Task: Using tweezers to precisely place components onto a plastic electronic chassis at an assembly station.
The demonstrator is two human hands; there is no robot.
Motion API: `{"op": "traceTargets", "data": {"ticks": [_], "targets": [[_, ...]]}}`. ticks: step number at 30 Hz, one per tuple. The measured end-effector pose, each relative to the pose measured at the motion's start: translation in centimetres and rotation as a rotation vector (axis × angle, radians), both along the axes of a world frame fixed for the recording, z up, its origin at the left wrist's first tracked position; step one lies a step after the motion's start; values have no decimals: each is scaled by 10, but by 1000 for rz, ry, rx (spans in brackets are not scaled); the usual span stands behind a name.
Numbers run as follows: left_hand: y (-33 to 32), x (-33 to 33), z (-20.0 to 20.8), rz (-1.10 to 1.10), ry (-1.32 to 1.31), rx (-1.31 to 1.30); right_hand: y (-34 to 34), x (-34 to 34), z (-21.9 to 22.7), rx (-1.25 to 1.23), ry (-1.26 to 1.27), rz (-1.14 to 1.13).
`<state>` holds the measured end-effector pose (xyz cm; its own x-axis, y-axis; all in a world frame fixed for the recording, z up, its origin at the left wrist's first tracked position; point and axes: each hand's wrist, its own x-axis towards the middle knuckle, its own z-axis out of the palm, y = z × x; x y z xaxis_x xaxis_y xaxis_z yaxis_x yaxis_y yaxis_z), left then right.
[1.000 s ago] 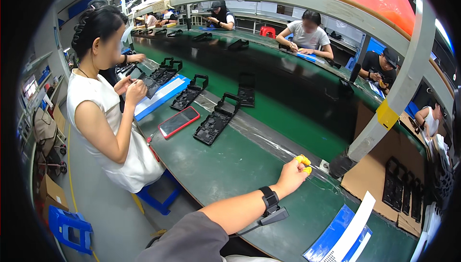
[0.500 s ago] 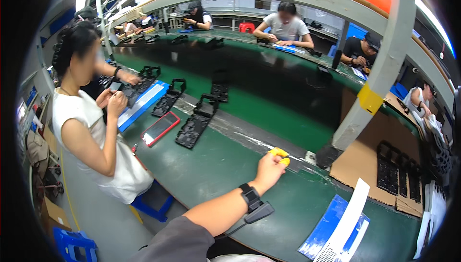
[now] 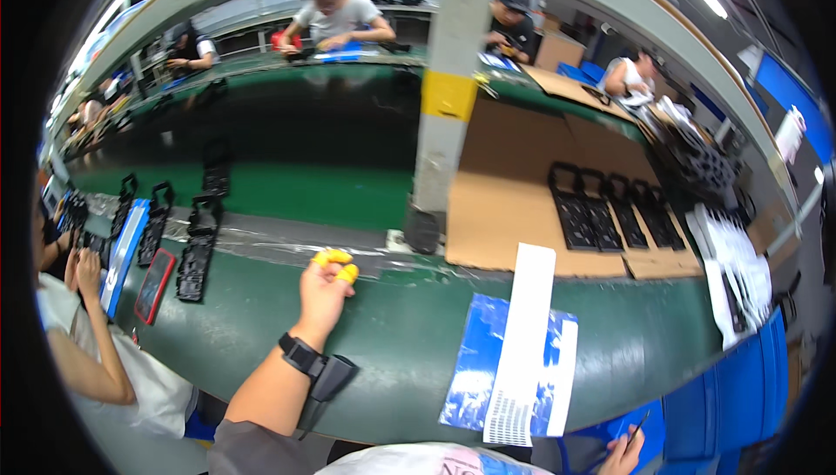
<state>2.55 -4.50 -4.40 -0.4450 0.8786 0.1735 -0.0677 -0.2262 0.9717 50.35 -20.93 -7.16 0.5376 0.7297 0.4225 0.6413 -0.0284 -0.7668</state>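
Note:
My left hand is over the green bench near its taped far edge. Yellow finger covers sit on its fingertips. The fingers are curled together, and whatever they may hold is hidden. Low at the right edge of the bench, my right hand grips a thin dark pointed tool; its exact kind is unclear. Between the hands lies a blue sheet with a long white strip across it, printed at its near end. To the left are a black plastic frame and a red-rimmed phone.
Several black frames lie on brown cardboard at right. A post with a yellow band rises from the bench's far edge, before a dark green conveyor belt. A co-worker is at left; white parts are stacked at right.
The view has swung to the right, so the bench and cardboard appear further left. My right hand with the thin tool has come into view. My left hand stays curled above the bench.

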Motion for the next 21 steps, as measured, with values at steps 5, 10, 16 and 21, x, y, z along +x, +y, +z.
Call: {"op": "traceTargets", "data": {"ticks": [5, 10, 16, 21], "targets": [[2, -1, -2, -47, 59, -11, 21, -40, 72, 244, 799, 465], [5, -9, -3, 4, 105, -30, 37, -116, 163, 518, 700, 1721], [3, -11, 3, 60, 178, -93, 27, -153, 213, 504, 442, 2168], [2, -9, -2, 8, 141, -62, 31, -149, 211, 491, 407, 2129]]}}
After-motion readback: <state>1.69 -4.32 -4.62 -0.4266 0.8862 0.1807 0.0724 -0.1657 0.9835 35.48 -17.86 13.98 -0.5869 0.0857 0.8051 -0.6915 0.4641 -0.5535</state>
